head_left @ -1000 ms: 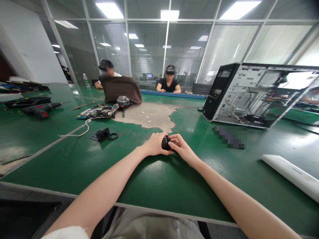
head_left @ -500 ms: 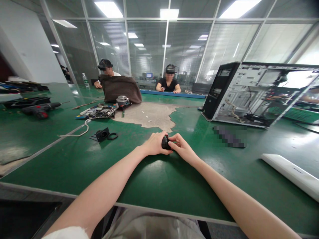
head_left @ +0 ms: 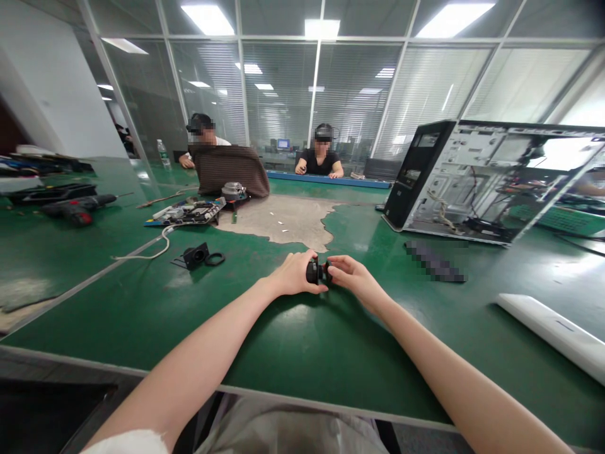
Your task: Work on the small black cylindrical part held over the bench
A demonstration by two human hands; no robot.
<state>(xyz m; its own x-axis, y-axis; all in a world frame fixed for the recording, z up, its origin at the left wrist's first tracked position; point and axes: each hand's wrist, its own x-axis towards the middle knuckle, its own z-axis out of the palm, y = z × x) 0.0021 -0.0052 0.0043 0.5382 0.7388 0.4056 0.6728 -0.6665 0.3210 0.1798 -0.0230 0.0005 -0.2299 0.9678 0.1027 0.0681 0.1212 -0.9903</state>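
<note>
- The left hand [head_left: 295, 275] is clamped around a black cylindrical part [head_left: 312, 271], gripped between thumb and fingers at the hand's right side.
- The right hand [head_left: 352, 277], just right of the left hand, pinches a small dark round piece [head_left: 328, 272] at its fingertips; the piece faces the cylindrical part, and whether the two touch is too small to tell.
- Beneath both hands spreads the green counter [head_left: 283, 347].
- Left of the left hand lie a black bracketed part [head_left: 195, 256] and, just beside it, a black ring [head_left: 215, 259].
- Farther out and beyond that hand are a white cable [head_left: 163, 246], a circuit board [head_left: 189, 213] and a brown cloth [head_left: 231, 167]; a drill [head_left: 78, 209] lies well to the left.
- Beyond the right hand, to its right, stands a computer case [head_left: 418, 180] with its insides showing.
- Nearer, right of the right hand, rests a long white object [head_left: 553, 331].
- Far ahead of both hands, two people sit at the counter's other side.
</note>
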